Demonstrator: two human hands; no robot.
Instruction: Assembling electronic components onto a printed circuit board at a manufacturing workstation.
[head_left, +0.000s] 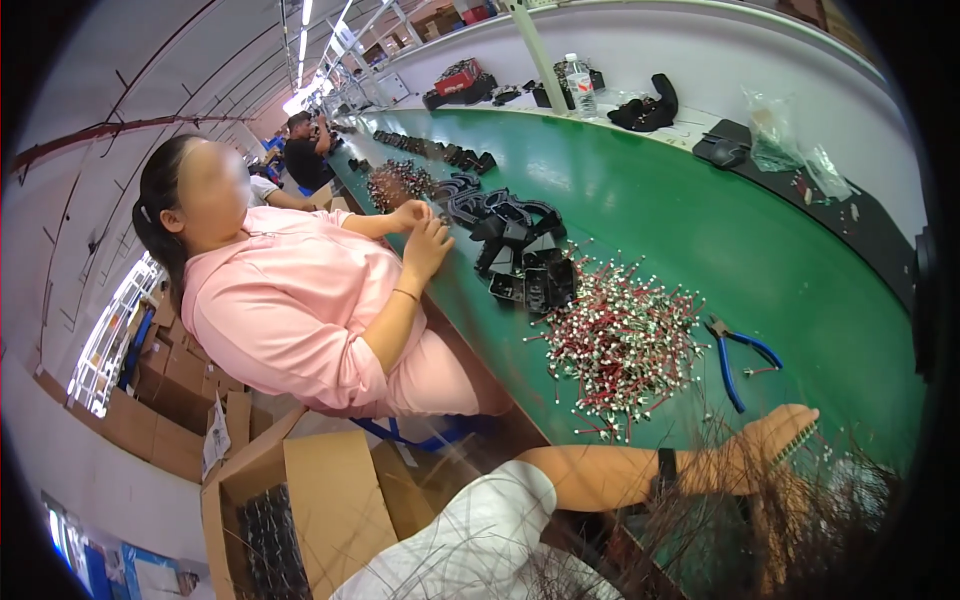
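Observation:
My left hand [768,442], with a black band at its wrist, reaches in from the lower edge over the green bench. Its fingers are closed on a narrow strip of small green and white pieces [797,441], perhaps circuit boards. Strands of hair hang across the view there. Behind them my right hand [788,505] shows only in part, close to the left one, and its fingers are hidden. Blue-handled pliers [738,362] lie just beyond my left hand. A large heap of short red wires with white connectors [625,345] is spread to the left of the pliers.
Black plastic housings [525,265] line the green bench [790,285] past the wire heap. A person in a pink top [290,310] works at its left side, hands raised. An open cardboard box [335,500] stands lower left. A bottle [579,85] and plastic bags [775,135] sit along the far shelf.

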